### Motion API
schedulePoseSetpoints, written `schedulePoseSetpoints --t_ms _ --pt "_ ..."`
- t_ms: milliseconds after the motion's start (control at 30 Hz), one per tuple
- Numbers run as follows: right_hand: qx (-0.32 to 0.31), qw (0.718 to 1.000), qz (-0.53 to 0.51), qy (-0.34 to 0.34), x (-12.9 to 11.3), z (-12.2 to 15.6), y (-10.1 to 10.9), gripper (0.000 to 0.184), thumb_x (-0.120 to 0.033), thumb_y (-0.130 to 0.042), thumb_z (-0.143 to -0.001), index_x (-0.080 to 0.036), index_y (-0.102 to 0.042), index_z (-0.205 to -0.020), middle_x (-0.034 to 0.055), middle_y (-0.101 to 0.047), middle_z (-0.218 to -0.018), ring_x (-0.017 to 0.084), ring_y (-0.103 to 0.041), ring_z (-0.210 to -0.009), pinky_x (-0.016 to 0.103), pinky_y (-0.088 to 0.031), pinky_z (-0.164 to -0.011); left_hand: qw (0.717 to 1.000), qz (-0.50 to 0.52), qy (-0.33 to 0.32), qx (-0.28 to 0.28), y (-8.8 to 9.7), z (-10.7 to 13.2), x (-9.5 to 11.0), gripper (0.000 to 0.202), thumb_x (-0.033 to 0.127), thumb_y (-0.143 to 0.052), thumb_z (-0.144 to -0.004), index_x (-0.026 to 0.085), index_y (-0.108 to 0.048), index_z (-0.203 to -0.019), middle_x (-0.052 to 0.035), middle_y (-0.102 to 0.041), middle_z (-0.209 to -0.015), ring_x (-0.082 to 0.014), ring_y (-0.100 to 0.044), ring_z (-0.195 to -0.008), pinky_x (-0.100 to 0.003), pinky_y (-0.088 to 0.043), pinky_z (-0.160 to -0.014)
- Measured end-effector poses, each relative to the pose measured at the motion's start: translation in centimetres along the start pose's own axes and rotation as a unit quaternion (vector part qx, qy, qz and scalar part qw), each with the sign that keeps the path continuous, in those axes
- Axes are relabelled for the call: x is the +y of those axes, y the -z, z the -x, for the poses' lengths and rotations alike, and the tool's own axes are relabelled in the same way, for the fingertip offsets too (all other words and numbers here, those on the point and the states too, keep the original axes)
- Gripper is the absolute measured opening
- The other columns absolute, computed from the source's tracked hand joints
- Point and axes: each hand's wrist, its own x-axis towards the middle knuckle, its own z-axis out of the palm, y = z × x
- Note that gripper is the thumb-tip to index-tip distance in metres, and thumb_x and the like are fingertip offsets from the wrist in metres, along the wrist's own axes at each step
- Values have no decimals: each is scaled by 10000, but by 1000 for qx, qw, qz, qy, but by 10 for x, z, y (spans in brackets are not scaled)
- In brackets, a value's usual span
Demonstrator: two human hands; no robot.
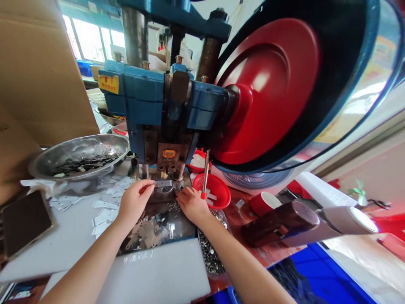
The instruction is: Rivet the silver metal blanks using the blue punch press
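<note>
Between the thumb and fingers of my left hand (134, 200) is the end of a small flat metal plate (163, 183). The plate lies over the round die under the blue press (145, 101). My right hand (193, 204) is closed at the right side of the die, its fingertips low and curled; whatever they pinch, if anything, is too small to make out. Loose metal plates (148, 232) and tiny bits lie on the press base just below both hands. A rod with a red tip (203, 195) stands by my right hand.
A steel bowl (117, 145) of dark metal pieces stands left, with scattered plates (106, 215) nearby. Right are a red basket (225, 192), a tray of small metal parts (210, 253), a dark cylinder (278, 223) and the press's large red wheel (284, 84). White foam (158, 274) lies in front.
</note>
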Motion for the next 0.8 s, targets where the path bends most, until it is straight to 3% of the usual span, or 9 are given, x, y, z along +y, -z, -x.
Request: schedulePoseSetpoints --t_ms 333,567,800 --pt "43 999 -24 8 7 4 -8 142 -266 -543 -931 -230 -679 -917 12 -651 -929 161 -545 -872 273 -380 -743 1000 8 10 22 6 6 -7 326 449 -562 -809 215 -677 -1004 -43 -703 -967 -203 -637 -848 -327 -503 -813" --pt "91 994 10 64 7 5 -13 120 -183 -544 -911 -193 -653 -859 43 -635 -849 187 -534 -827 307 -394 -775 999 25 20 21 5 5 -10 326 471 -577 -795 231 -680 -990 -29 -702 -963 -197 -635 -837 -322 -505 -805" --pt "161 979 -125 -15 -21 -38 4 147 -207 -524 -920 -196 -652 -847 32 -628 -838 170 -539 -818 282 -400 -767 998 43 43 14 1 2 -8 323 463 -595 -785 234 -666 -1003 -27 -710 -908 -207 -644 -816 -338 -494 -805"
